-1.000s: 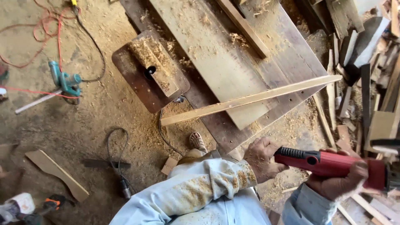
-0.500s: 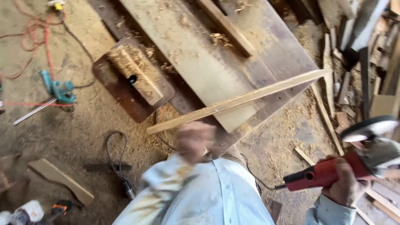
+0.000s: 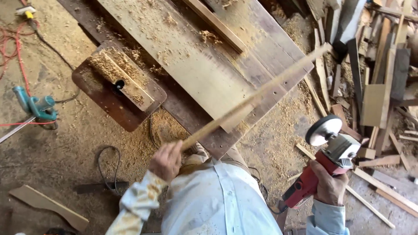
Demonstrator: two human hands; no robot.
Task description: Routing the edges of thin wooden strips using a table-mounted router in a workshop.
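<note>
The wooden strip [image 3: 252, 102], long, thin and pale, slants from low at the person's left hand [image 3: 165, 160] up and away over the bench [image 3: 183, 65] to a far end above the scrap pile [image 3: 374, 87]; it is blurred along its length. Taking that strip as the landmark: far to its left a teal power tool [image 3: 37, 106] lies on the sawdust-covered floor [image 3: 65, 143] among red cords [image 3: 13, 48], and a curved offcut of wood [image 3: 48, 206] lies low on the floor on the same side. Nearer, still left of the strip, a dark brown board [image 3: 117, 93] carries a pale block heaped with sawdust. A black cable [image 3: 109, 167] loops on the floor just left of the strip's near end. At that near end the left hand has its fingers [image 3: 174, 150] closed around the strip, gripping it tight. Under the strip's middle the bench of wide planks is strewn with shavings, with a narrow batten [image 3: 215, 26] lying on it beyond the strip. Right of the strip and below its far half, the right hand [image 3: 328, 187] wraps its fingers around the body of a red angle grinder [image 3: 322, 167], whose round disc faces up. Loose boards and offcuts make up the scrap pile beneath the strip's far tip.
</note>
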